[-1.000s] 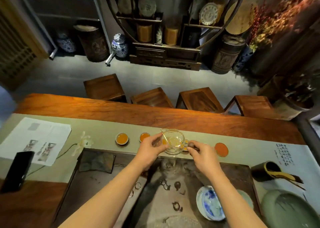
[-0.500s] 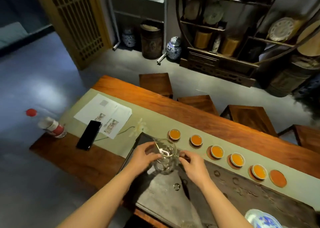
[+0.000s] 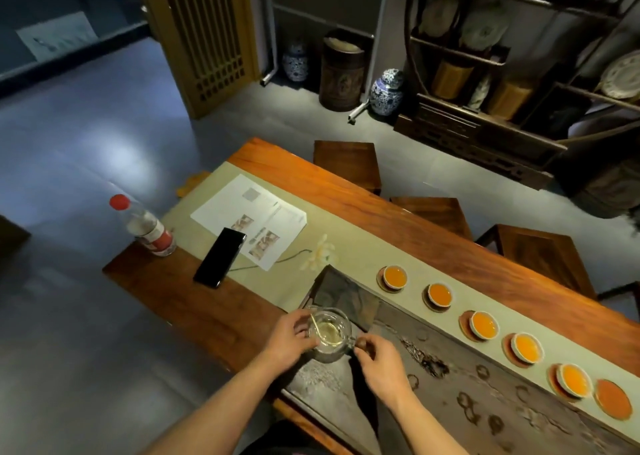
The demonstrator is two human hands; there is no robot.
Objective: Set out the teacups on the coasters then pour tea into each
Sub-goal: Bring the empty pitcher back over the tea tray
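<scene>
A glass pitcher [image 3: 329, 335] with only a little pale tea in its bottom sits low over the left end of the dark stone tea tray [image 3: 450, 395]. My left hand [image 3: 289, 338] cups its left side; my right hand [image 3: 379, 361] pinches its handle. Several white teacups full of orange tea stand on round coasters in a row along the pale runner, from the leftmost teacup [image 3: 394, 277] to the rightmost teacup [image 3: 573, 380]. One orange coaster [image 3: 613, 402] at the right end has no cup on it.
A black phone [image 3: 219, 256], a printed sheet [image 3: 249, 219], a red-capped water bottle [image 3: 147, 228] and a white flower [image 3: 320, 252] lie on the table's left part. Wooden stools [image 3: 348, 164] line the far side. Shelves and jars stand behind.
The pitcher has come back from over the cup row and down to the tray's left end, held in both hands. My view has swung left, showing the table's left end and floor.
</scene>
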